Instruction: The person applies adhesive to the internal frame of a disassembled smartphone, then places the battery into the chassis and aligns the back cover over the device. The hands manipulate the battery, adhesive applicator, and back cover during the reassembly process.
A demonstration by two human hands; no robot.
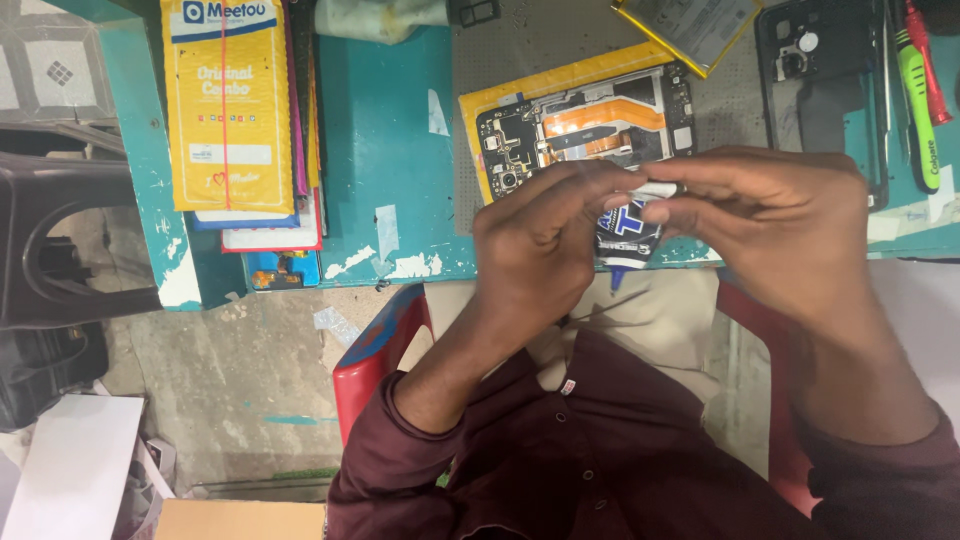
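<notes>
A: Held small glue tube (627,236) just below opened phone (590,125); left hand (540,245) and right hand (775,225) both pinched its top.

B: Judged light, soft, squeezable. Best gripped near the stiff neck.

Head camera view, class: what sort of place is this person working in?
Probably a phone repair bench: an opened phone with bare circuit board lies on a teal table, beside a removed black back cover and red and green screwdrivers.

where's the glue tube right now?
Head view, centre: the glue tube is pinched between the left hand and right hand, just in front of the opened phone on the teal workbench.
</notes>
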